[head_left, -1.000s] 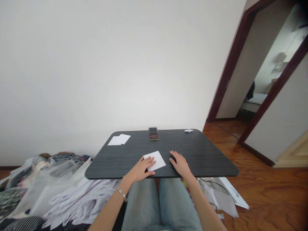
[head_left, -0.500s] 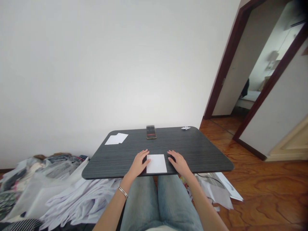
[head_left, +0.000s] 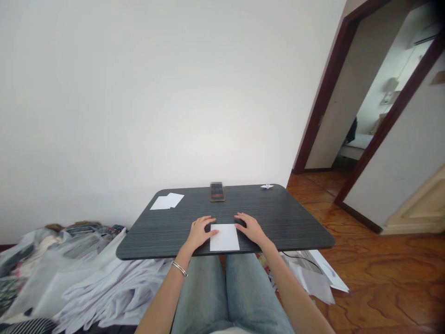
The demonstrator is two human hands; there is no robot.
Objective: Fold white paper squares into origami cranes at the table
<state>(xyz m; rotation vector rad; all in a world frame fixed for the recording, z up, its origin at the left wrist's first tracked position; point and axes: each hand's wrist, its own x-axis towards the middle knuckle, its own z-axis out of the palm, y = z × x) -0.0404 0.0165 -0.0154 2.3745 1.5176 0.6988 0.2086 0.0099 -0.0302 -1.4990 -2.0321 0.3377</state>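
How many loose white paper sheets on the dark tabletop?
3. One white rectangular sheet lies between the left hand and right hand; two overlapping white sheets sit at the far left corner of the dark wood-grain tabletop, possibly more stacked beneath.

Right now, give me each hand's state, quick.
Left hand: open, palm down beside the white paper sheet, holding nothing.
Right hand: open, palm down at the sheet's other side, holding nothing.

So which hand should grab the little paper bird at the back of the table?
Probably the right hand. It rests on the same side of the table as the paper crane, while the left hand lies on the far side of the white paper, so it would have to reach across.
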